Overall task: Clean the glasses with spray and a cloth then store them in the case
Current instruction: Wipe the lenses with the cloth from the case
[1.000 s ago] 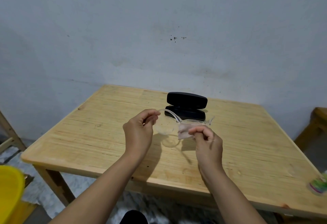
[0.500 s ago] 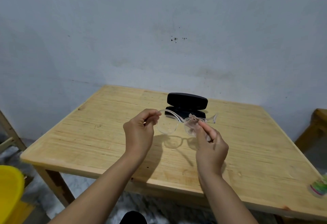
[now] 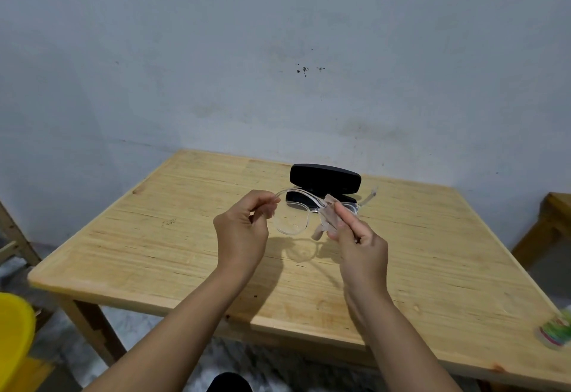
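Clear glasses [image 3: 292, 220] held above the counter [image 3: 173, 246]: left hand [image 3: 242, 234] pinches one temple, right hand [image 3: 358, 241] pinches the cloth [image 3: 327, 217] against a lens; open case [image 3: 324, 183] behind

square pale-wood table with plank top [image 3: 173, 246], grain running left to right, small dark knot marks near the left edge; one wooden leg [image 3: 92, 329] visible at the near-left corner. grey-blue plastered wall [image 3: 216, 51] behind, scuffed, with a cluster of small black specks [image 3: 305, 69] above the table's middle. bright yellow rounded plastic object [image 3: 14, 336] at lower left (cut by the frame edge, kind unclear). slanted wooden frame piece [image 3: 15, 237] at far left. second wooden furniture corner [image 3: 553, 218] at far right. small roll of green and pink banding [image 3: 556, 331] on the table's near-right edge (blurred). mottled grey floor [image 3: 173, 348] beneath.
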Demonstrator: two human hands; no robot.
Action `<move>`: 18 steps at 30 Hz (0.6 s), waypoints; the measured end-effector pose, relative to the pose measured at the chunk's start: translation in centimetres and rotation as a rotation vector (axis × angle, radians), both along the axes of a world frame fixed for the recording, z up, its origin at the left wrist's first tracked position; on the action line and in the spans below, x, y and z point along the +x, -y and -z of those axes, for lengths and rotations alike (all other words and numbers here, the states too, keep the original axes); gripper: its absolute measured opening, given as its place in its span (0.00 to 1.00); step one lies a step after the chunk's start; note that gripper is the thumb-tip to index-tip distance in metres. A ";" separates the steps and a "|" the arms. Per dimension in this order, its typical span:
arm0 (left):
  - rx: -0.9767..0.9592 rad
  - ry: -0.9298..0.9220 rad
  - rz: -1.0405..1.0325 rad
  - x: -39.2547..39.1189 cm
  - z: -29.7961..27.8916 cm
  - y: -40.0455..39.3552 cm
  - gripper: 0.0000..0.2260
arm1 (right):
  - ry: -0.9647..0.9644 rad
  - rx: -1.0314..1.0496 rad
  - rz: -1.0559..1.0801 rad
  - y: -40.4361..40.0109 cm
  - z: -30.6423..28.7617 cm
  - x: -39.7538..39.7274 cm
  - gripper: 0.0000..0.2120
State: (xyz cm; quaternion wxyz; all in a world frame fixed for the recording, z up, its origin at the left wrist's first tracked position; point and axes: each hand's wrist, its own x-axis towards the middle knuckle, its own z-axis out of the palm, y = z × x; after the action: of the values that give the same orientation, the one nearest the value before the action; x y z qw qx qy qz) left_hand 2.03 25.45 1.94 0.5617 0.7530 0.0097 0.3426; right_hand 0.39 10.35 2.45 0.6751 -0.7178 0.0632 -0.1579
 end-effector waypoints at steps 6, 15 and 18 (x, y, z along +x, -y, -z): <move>0.010 0.021 -0.008 0.4 -0.2 -0.2 0.10 | 0.015 -0.101 -0.133 0.5 -0.5 0.4 0.12; 0.041 -0.001 -0.031 0.1 -1.0 -0.9 0.10 | 0.006 -0.190 -0.295 1.3 -0.9 1.1 0.11; 0.052 0.007 -0.034 0.0 -1.2 -1.2 0.11 | 0.023 -0.222 -0.236 1.6 -0.4 1.2 0.10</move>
State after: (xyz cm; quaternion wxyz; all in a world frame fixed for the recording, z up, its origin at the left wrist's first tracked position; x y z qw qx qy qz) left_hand 2.00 26.60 3.10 0.5359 0.7661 0.0115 0.3546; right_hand 1.58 8.73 2.90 0.6063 -0.7886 -0.0473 -0.0916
